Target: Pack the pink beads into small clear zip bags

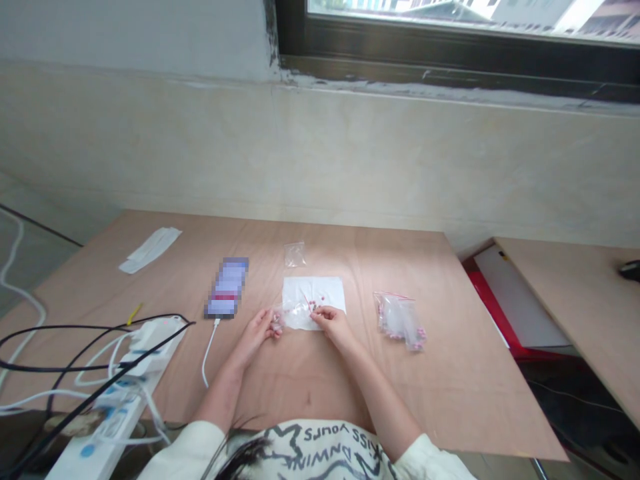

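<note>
A white sheet (294, 288) lies on the wooden table with several small red and dark bead-like pieces (315, 305) on it. At the sheet's left edge my left hand (261, 327) is closed, its fingers holding a small clear plastic bag (278, 319). My right hand (332, 321) rests over the right part of the sheet, thumb and forefinger pinched together beside the pieces. What lies between those fingertips is too small to make out. Another clear plastic bag (295, 255) lies flat beyond the sheet.
Clear bags with pink-red contents (399, 321) lie to the right. On the left are a charging phone (227, 288), a folded white strip (151, 250) and a power strip (120, 413) with tangled cables. A second table (575, 273) stands at right, beyond a gap.
</note>
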### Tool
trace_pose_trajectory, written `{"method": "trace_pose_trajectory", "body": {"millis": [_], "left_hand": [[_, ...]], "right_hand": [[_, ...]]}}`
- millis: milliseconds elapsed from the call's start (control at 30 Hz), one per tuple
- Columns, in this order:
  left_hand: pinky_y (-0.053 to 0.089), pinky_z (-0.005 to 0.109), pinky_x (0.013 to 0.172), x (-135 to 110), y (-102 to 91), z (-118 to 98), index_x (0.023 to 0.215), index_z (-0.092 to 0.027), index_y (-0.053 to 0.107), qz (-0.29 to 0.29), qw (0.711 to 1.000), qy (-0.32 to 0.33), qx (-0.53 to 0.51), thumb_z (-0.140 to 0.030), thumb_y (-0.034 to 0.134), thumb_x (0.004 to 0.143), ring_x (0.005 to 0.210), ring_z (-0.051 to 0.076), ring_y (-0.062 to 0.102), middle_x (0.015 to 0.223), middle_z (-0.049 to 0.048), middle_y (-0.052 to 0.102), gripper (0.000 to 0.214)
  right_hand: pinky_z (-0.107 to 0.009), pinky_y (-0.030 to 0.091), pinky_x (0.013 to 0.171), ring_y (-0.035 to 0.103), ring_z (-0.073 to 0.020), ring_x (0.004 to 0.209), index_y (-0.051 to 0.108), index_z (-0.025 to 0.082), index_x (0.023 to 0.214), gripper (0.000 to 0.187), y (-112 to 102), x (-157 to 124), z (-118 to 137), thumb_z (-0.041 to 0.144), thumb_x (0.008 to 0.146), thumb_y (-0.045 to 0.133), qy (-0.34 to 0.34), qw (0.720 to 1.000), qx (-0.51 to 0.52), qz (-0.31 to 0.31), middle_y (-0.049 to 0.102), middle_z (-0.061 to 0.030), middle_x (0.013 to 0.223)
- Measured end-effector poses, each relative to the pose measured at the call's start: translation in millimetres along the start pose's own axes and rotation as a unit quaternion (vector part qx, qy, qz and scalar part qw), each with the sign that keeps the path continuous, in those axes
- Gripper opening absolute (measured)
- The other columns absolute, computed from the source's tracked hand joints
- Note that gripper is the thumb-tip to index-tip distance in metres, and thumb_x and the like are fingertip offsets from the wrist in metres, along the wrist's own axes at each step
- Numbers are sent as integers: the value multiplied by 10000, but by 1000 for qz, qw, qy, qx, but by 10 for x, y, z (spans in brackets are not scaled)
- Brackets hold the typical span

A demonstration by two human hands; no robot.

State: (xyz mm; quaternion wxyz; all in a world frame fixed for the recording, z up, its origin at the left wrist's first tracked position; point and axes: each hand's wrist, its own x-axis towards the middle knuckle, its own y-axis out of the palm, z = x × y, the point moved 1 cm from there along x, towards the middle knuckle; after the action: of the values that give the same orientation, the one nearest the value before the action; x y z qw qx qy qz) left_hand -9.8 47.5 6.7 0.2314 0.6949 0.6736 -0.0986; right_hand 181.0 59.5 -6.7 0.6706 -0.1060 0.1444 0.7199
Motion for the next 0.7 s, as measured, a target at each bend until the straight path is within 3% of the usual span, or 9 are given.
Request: {"method": "trace_pose_trajectory", "body": {"millis": [300,700], "left_hand": [[471,194,495,-19,12,-87,858,-140,494,-26,1000,-8,13,-371,633,631,495,87,573,588,-43,562,353],[435,188,419,18,117,-209,747,-151,469,-64,994,57,73,-377,625,609,398,73,505,488,-74,526,308]], "right_hand": [[-203,138,406,255,-48,375,539,155,591,213,4,69,-88,355,572,611,18,1000,9,-21,378,77,419],[-199,122,406,226,-42,369,511,160,583,223,-28,98,-185,365,585,597,2,1000,29,-9,353,87,406]]}}
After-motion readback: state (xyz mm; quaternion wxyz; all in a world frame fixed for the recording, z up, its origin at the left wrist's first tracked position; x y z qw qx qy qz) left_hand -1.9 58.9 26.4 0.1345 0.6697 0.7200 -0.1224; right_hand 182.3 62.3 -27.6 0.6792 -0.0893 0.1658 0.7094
